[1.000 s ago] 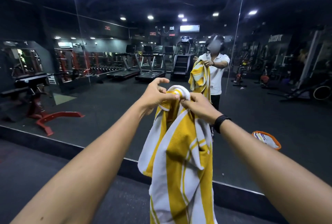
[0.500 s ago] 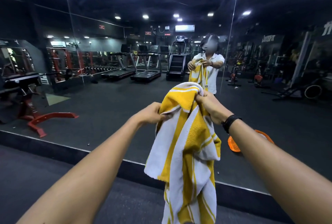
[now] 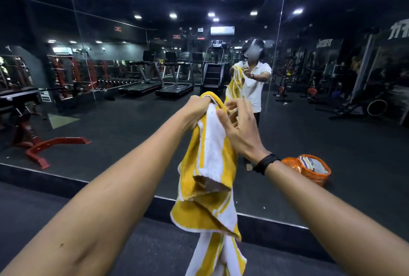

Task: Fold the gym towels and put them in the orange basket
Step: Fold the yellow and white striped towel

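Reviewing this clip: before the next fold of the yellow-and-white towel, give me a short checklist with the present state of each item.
1. Towel held securely: ok. The left hand grips the top of the towel.
2. Second hand on the towel: not ok. The right hand has its fingers spread beside the top edge and pinches nothing.
3. Towel hanging flat: not ok. It is bunched, with loose folds at mid length.
4. Lower end off the floor: cannot tell; it runs out of the picture.
5. Orange basket ready: ok. In the mirror it stands open on the floor with towels inside.
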